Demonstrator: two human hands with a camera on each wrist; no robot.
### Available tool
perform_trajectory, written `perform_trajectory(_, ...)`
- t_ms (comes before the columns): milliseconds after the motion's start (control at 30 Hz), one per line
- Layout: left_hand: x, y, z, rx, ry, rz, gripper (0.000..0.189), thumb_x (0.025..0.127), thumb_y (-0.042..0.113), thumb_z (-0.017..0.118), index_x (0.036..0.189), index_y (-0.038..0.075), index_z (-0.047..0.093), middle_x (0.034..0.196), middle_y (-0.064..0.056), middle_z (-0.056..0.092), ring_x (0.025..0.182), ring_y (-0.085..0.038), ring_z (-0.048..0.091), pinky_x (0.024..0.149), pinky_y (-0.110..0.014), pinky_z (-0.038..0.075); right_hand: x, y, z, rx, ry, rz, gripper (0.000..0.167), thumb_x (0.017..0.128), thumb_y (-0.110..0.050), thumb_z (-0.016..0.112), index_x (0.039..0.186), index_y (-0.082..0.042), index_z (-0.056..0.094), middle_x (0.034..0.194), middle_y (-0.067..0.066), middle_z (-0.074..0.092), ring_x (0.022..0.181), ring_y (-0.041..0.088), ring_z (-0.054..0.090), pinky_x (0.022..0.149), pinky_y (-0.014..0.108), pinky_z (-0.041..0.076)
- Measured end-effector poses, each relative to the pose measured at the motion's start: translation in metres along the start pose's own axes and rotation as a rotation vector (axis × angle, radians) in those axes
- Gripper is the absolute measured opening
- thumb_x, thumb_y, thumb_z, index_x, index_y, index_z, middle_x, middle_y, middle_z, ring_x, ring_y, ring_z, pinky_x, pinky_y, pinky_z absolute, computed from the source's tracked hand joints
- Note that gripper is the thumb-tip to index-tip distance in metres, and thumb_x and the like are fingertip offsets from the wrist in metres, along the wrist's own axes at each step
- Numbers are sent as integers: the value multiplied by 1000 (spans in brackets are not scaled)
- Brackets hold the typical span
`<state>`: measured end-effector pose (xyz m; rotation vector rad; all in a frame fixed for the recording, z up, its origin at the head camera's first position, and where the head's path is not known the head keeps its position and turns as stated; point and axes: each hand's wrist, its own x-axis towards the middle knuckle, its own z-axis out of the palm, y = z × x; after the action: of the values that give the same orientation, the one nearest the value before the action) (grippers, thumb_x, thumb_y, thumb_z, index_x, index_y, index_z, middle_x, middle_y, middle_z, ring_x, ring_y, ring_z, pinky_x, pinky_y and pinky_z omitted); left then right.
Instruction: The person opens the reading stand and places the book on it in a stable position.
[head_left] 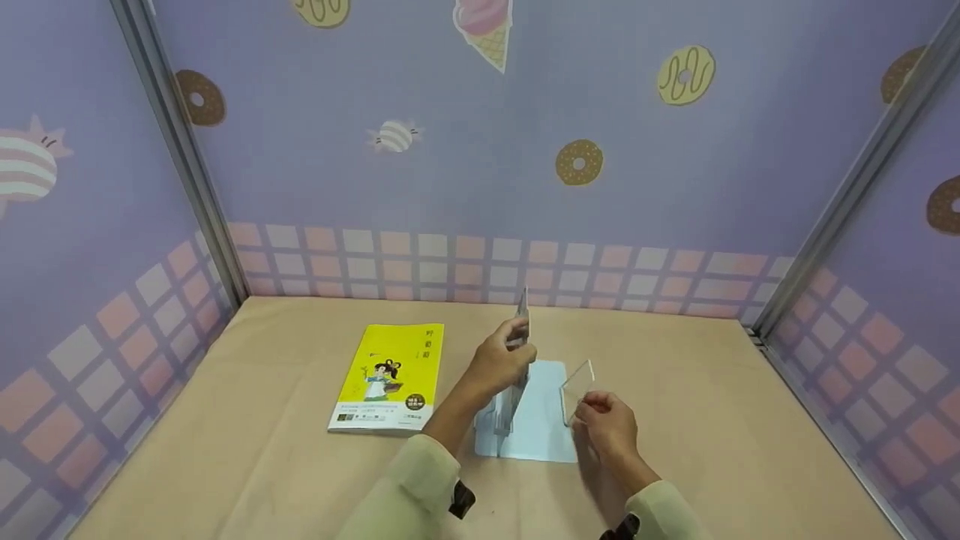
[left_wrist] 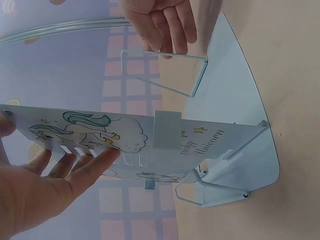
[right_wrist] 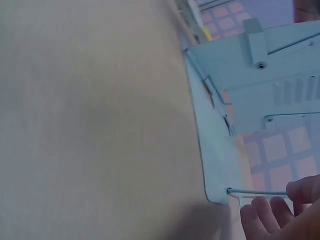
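Observation:
A light blue metal book stand (head_left: 544,439) stands on the table, its panel upright over a flat base. My left hand (head_left: 499,364) grips the panel near its top, fingers spread over the face. In the left wrist view that panel (left_wrist: 105,132) carries a unicorn print, and a smaller bent wire loop (left_wrist: 220,187) sits low beside it. My right hand (head_left: 611,427) pinches a raised wire frame (left_wrist: 200,77) at the base's right edge, between thumb and fingers. The right wrist view shows the panel's plain back (right_wrist: 227,55) with clips and slots.
A yellow picture book (head_left: 401,345) lies flat on the table, left of the stand. Beige cloth (head_left: 285,390) covers the tabletop. Purple printed walls (head_left: 450,180) enclose the back and both sides, with metal posts (head_left: 180,150) at the corners.

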<state>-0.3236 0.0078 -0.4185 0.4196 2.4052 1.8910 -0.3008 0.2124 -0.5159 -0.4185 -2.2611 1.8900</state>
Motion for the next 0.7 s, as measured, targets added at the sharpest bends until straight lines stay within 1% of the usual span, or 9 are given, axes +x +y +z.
perform_trajectory(67,0,0,0,2,4,-3,60,94,26,52,153,17,43,153,-13,51,142,-33,48,113,-50,44,1,1,3,-79,3,-25,12,93,-2,66,104,0,64,96,10,66,87,22,64,72,30,57)
perform_trajectory(167,0,1,1,6,5,-6,60,94,26,53,153,17,44,152,-13,51,141,-33,49,113,-49,44,2,1,6,-168,-6,-40,9,95,-4,66,104,-4,65,97,10,66,89,25,65,70,28,56)
perform_trajectory(300,1,2,2,16,14,1,61,93,24,54,152,16,45,151,-13,52,141,-34,50,112,-49,45,4,0,12,-252,-37,-77,12,94,-5,66,105,-5,69,99,9,70,89,23,66,70,25,54)
perform_trajectory(467,2,3,3,26,23,-2,59,93,25,54,151,15,46,151,-13,53,139,-34,52,112,-50,46,6,0,18,-352,-70,-180,15,92,-2,67,105,-3,75,102,10,75,86,18,66,72,26,56)
perform_trajectory(600,2,3,4,29,22,-5,59,93,26,55,151,15,46,152,-12,53,139,-34,52,111,-51,46,8,1,21,-444,-79,-251,16,92,-2,68,104,-5,78,103,9,77,89,18,68,74,30,57)
perform_trajectory(700,2,4,5,46,22,-8,60,92,26,55,150,15,47,151,-12,54,138,-33,53,110,-50,46,8,3,23,-480,-77,-295,15,91,-2,70,103,-4,78,100,8,77,90,19,69,75,31,58)
